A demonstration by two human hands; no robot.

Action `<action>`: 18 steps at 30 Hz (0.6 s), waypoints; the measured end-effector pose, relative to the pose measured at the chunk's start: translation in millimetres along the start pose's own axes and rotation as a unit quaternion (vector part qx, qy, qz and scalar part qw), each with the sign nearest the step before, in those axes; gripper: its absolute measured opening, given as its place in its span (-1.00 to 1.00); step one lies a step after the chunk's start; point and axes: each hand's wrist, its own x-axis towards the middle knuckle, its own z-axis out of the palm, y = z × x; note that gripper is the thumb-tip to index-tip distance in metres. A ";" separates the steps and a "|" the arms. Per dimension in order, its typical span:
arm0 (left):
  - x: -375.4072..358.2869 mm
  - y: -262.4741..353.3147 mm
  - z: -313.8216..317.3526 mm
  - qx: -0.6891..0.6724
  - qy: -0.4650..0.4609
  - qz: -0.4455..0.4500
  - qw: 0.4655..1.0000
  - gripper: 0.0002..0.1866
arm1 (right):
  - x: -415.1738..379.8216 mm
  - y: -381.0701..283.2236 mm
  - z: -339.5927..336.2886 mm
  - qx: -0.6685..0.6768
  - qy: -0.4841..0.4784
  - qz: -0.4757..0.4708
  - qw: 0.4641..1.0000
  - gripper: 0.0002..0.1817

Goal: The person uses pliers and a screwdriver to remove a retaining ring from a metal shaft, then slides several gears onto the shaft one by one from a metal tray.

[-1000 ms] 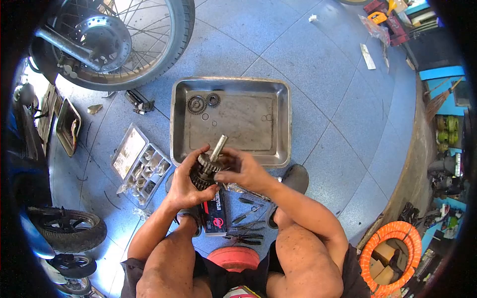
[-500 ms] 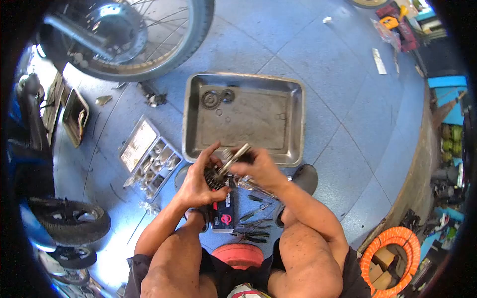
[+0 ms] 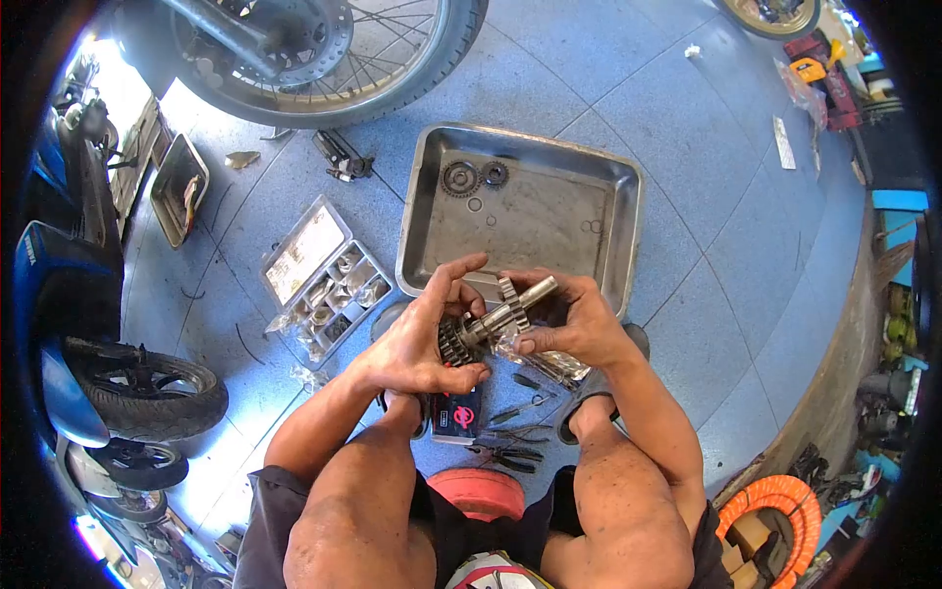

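My left hand (image 3: 420,344) is wrapped round the dark toothed end of a gear shaft (image 3: 491,322), just over the near edge of the metal tray (image 3: 549,221). The bare steel end of the shaft points up and to the right. My right hand (image 3: 587,329) pinches a narrower gear (image 3: 513,302) that sits around the shaft, thumb below and fingers behind. In the tray lie a large gear ring (image 3: 460,179), a smaller gear (image 3: 495,175) and several thin rings (image 3: 475,205).
Left of the tray stands an open compartment box (image 3: 339,290) with bagged parts. Between my feet lie a dark box (image 3: 456,417) and several pliers (image 3: 505,457). A motorcycle wheel (image 3: 392,79) is at the top, an orange hose coil (image 3: 805,506) at lower right.
The view has shifted, so the surroundings sit further right. My right hand has turned and lowered beside the shaft, and the gear at its fingers now shows clearly.
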 end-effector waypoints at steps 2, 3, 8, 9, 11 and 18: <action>1.3 14.6 3.5 0.060 -0.034 -0.005 0.998 0.16 | -10.7 -6.3 -3.0 -0.014 0.009 0.013 1.000 -0.13; 2.0 25.6 5.9 0.079 -0.046 -0.018 0.996 0.13 | -16.8 -8.1 -4.8 -0.004 0.000 0.013 1.000 -0.11; 2.1 53.7 17.3 0.132 -0.081 -0.011 0.988 0.07 | -43.2 -10.3 3.1 0.048 0.051 -0.043 0.997 -0.15; 2.5 54.0 17.2 0.129 -0.090 -0.010 0.987 0.07 | -46.2 -8.2 2.0 0.051 0.044 -0.033 0.997 -0.13; 1.7 54.0 17.9 0.125 -0.092 -0.015 0.988 0.08 | -44.4 -6.9 -0.5 0.029 0.032 -0.054 0.998 -0.13; 7.6 36.7 18.3 0.082 -0.089 -0.016 0.993 0.16 | -41.2 -22.7 -4.5 -0.054 0.024 -0.040 0.997 -0.15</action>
